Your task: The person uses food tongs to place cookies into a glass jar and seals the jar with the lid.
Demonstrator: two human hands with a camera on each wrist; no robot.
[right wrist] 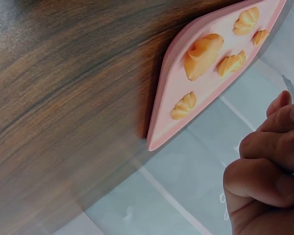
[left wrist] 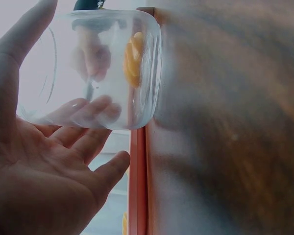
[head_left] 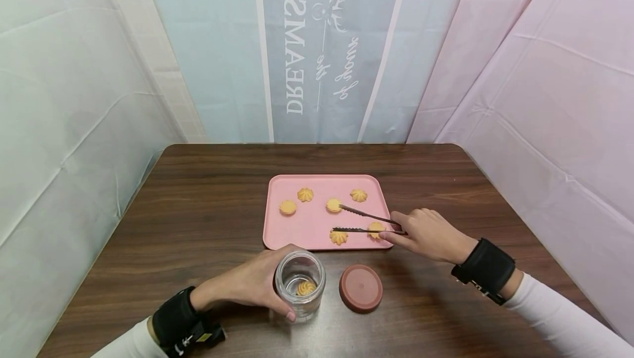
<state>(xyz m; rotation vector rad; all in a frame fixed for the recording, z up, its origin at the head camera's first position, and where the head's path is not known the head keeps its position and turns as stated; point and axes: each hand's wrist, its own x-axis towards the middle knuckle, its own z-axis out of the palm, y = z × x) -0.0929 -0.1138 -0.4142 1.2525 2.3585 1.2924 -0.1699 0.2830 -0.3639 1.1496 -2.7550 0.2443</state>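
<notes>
My left hand [head_left: 252, 281] grips a clear glass jar [head_left: 308, 308], thumb on the near side and fingers round the far side. Inside the jar, one swirled yellow cookie [left wrist: 133, 59] lies on the bottom. With my right hand [head_left: 428, 234] I hold dark metal tongs [head_left: 364, 214], arms spread, over a pink tray [head_left: 302, 234]. One tong tip reaches the edge of a round cookie [head_left: 334, 205]; the other overlaps a ridged cookie [head_left: 339, 237] near the tray's front. The right wrist view shows that hand's curled fingers, most of the tongs being out of frame.
Other cookies on the tray include a flat one [head_left: 288, 207] at left, a ridged one [head_left: 305, 194] behind it and one [head_left: 359, 195] at back right. Another cookie [head_left: 376, 229] sits below the right hand. A reddish-brown lid [head_left: 361, 288] lies right of the jar on the wooden table [head_left: 213, 182].
</notes>
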